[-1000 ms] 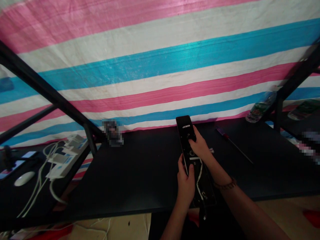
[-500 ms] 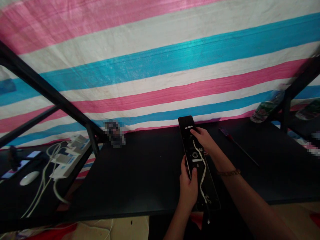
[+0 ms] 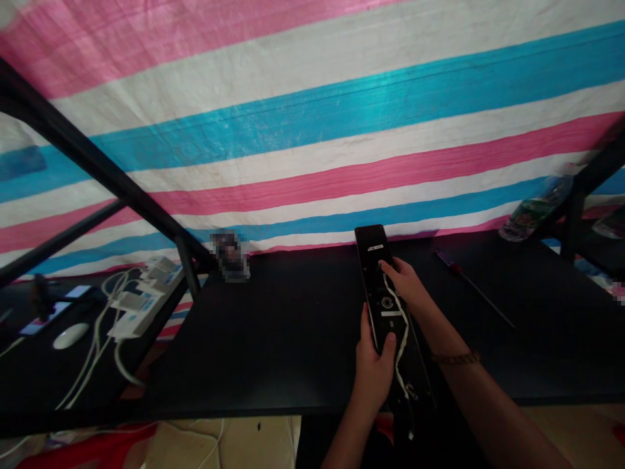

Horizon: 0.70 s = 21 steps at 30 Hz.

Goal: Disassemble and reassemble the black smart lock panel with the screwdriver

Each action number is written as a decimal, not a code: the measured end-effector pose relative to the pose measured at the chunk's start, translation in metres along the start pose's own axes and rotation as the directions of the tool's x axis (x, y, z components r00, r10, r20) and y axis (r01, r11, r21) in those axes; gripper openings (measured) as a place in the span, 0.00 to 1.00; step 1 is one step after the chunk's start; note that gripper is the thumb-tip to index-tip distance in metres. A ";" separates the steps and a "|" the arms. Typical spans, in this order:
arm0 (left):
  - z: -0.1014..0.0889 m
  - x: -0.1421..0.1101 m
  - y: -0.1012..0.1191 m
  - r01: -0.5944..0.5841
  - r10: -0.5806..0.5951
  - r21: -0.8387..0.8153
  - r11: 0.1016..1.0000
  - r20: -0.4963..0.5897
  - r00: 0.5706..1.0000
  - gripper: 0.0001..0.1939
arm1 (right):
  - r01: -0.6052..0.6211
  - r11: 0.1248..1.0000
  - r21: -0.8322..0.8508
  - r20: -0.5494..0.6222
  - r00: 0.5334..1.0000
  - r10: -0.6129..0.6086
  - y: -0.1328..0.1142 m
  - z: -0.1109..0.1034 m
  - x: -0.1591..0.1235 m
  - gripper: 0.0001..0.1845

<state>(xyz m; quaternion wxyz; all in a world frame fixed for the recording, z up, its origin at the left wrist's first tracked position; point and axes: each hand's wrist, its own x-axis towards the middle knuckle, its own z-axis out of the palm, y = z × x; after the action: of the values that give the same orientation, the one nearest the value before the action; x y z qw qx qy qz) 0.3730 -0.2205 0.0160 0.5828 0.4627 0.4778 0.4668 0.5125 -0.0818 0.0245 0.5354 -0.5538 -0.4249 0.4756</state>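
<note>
A long, flat black door lock panel [image 3: 371, 236] is tilted over the near part of the desk, its back face towards me. A white-wrapped cable [image 3: 405, 320] runs down that face to a small plug hanging past the lower end. My left hand [image 3: 375, 371] wraps the panel's left edge, thumb on the face. Higher up, my right hand [image 3: 406, 285] holds the right side, with a fingertip at the cable's upper end. Its other fingers are partly hidden. To the right lies a screwdriver [image 3: 471, 285] with a long thin shaft.
A plastic bottle [image 3: 530, 212] leans at the back right by the black frame. On the left are a power strip [image 3: 141, 312] with white cables, a white mouse [image 3: 71, 336] and a phone [image 3: 58, 309]. Striped sheeting [image 3: 312, 143] hangs behind the black desk [image 3: 254, 339].
My right hand has slid slightly down the panel, from above the cable's upper end onto it. My left hand keeps its hold. The whole view has shifted a little.
</note>
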 end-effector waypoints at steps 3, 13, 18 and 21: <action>0.000 -0.002 0.000 -0.007 0.007 0.030 1.000 -0.007 1.000 0.40 | -0.001 1.000 -0.001 -0.013 1.000 0.001 0.001 0.001 0.000 0.30; 0.000 -0.004 -0.003 -0.032 0.031 0.043 0.999 0.017 0.999 0.38 | -0.025 0.995 0.096 0.037 0.999 0.022 0.005 -0.002 -0.023 0.28; 0.000 -0.004 -0.003 -0.032 0.032 0.034 0.999 0.000 0.999 0.39 | 0.008 1.000 -0.029 -0.029 1.000 -0.009 0.010 -0.002 -0.025 0.28; 0.001 -0.004 -0.001 -0.015 0.015 0.022 1.000 -0.009 1.000 0.40 | 0.042 0.996 -0.081 -0.049 0.998 -0.046 0.013 -0.003 -0.024 0.26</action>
<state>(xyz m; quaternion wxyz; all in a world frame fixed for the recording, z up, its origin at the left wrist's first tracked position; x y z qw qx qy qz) 0.3736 -0.2249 0.0153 0.5719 0.4704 0.4822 0.4681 0.5100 -0.1068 0.0131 0.5338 -0.5773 -0.4417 0.4320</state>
